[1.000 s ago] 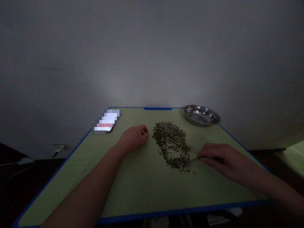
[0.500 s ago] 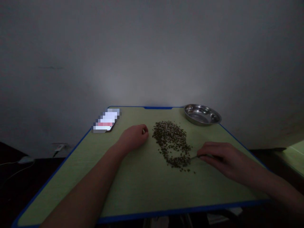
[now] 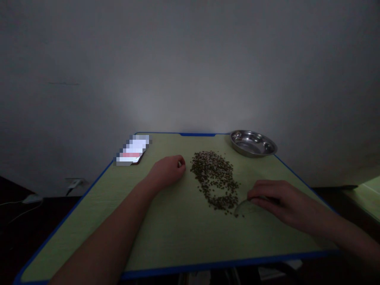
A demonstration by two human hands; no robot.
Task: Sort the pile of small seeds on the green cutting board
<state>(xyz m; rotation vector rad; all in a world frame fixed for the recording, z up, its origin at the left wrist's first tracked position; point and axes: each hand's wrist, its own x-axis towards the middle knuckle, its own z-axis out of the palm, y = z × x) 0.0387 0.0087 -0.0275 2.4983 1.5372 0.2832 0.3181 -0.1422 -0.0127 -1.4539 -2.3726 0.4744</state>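
A pile of small dark beans or seeds (image 3: pixel 212 170) lies spread on the light green table, with a looser band of them at its near end. My right hand (image 3: pixel 274 200) grips a thin, curved metal utensil (image 3: pixel 242 204). Its far end touches the table beside the pile's near right edge, by a few stray grains; blur hides whether it is a spoon or a fork. Left of the pile, my left hand (image 3: pixel 168 170) rests on the table with its fingers curled closed, and nothing shows in them.
A shallow steel bowl (image 3: pixel 253 143) stands at the table's back right corner. At the back left lies a phone (image 3: pixel 133 150) with a lit, pixelated screen. Blue trim edges the table (image 3: pixel 178 237), which stands against a grey wall. A plug and cables (image 3: pixel 74 184) are at the left.
My right hand has drawn the utensil slightly down, out of the near band of grains, and its tip now points down to the table. My left hand has stayed put.
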